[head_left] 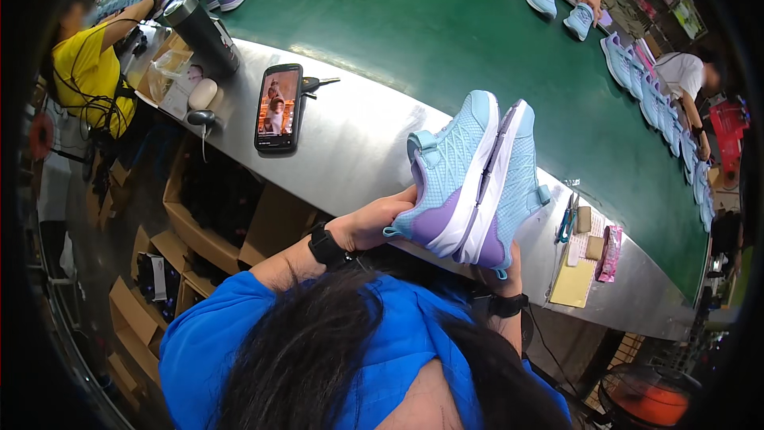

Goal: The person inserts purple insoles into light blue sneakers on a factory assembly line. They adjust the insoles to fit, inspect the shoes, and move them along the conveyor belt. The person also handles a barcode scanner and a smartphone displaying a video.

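Note:
I hold a pair of light blue and lilac sneakers sole to sole above the steel counter edge [350, 151]. My left hand [372, 221] grips the heel of the left shoe [446, 171]. My right hand [509, 267] is mostly hidden behind the heel of the right shoe [517, 183] and supports it from below. Both white soles press together, toes pointing up and away. A black band sits on each wrist.
A phone [278, 107] with a lit screen lies on the counter beside a key [318, 82] and a dark tumbler [203, 28]. Yellow notepad [574, 280], blue scissors [567, 221] and a pink packet [611, 253] lie at right. Other workers handle sneakers along the green conveyor [446, 24]. Cardboard boxes [191, 231] sit below.

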The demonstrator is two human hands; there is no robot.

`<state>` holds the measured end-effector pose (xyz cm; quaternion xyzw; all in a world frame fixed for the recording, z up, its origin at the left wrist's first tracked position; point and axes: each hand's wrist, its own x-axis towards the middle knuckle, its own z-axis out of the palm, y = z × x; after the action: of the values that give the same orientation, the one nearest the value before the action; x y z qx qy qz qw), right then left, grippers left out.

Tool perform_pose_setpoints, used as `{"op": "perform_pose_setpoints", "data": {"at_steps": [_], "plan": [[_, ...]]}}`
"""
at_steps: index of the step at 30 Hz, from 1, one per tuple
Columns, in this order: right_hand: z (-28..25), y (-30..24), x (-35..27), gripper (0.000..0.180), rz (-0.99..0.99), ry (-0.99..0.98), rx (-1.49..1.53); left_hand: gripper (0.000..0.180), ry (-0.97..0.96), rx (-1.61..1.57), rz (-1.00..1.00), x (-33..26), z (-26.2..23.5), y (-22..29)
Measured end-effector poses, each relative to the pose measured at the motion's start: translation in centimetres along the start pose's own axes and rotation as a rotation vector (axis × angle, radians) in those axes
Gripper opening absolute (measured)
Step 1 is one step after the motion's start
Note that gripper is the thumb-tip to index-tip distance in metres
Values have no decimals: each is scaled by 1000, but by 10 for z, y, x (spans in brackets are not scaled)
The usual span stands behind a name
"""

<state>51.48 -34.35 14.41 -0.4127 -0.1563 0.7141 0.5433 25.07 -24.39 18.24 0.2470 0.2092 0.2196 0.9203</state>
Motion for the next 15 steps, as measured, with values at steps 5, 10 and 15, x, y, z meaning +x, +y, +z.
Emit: {"op": "perform_pose_setpoints", "data": {"at_steps": [5,10,15], "plan": [[1,5,3,41,-66,133,24,60,-27,-9,25,2,-4,-4],[9,-1,0,40,-90,161,-40,61,-36,-33,29,5,-6,-6],[4,-6,-2,42,-71,127,-118,69,21,-28,50,4,-7,-4]]}}
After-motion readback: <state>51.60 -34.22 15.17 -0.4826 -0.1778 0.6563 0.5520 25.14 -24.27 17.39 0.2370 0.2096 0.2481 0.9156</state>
